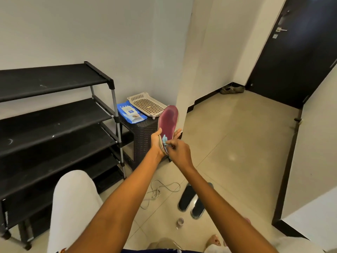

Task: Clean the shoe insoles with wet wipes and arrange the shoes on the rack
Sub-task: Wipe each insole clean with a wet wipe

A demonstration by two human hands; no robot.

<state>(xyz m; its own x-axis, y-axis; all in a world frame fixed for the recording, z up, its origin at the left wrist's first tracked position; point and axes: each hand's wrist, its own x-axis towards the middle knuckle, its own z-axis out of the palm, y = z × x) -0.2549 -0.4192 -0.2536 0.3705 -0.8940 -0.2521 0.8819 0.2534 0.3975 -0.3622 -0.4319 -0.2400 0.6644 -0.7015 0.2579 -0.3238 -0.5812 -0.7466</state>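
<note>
While the left hand (156, 141) cradles the heel end of the maroon insole (168, 121) from below, thumb on one edge and fingers curled up round the other, the right hand (177, 151) pinches a crumpled blue wet wipe (165, 140) against the insole's lower part. Held up in the air by one end only, in front of the wicker stool (144, 137), the insole can flex or slip if the wipe is dragged hard toward the toe. A small wad like this may also smear dirt rather than lift it. On the floor, the loose laces (158, 192) and the two dark insoles (193, 200) lie near the person's feet and could be stepped on or kicked. All shelves of the shoe rack (54, 114) in view hold no shoes yet.
</note>
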